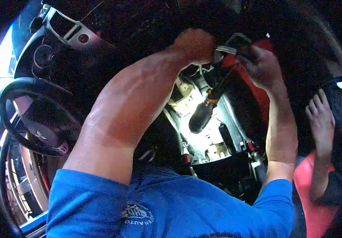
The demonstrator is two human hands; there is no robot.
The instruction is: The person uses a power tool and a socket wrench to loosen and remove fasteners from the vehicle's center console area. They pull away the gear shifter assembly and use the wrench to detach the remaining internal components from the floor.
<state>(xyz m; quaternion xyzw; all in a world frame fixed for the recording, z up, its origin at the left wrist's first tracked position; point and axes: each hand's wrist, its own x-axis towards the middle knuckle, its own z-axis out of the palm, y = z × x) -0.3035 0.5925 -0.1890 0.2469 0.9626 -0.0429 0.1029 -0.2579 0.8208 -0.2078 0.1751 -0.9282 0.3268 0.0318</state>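
Observation:
My left hand (pixel 197 45) is closed in a fist at the dark centre of the dashboard. What its fingers hold, if anything, is hidden. Between my two hands lies a short shiny metal bar (pixel 226 49), its left end close to my left fist. My right hand (pixel 264 67) curls its fingers at the bar's dark right end, but I cannot name the piece. A thin bent metal rod (pixel 239 35) shows just above. Below my hands, a gear lever with a black knob (pixel 200 119) and an orange part rises from the brightly lit, uncovered console (pixel 218 137).
A steering wheel (pixel 38 115) stands at left, below an air vent panel (pixel 73 31). A handbrake lever (pixel 225 134) and red belt buckles (pixel 251 146) flank the console. Another person's hand (pixel 322 113) rests at far right, above a red seat (pixel 309 182).

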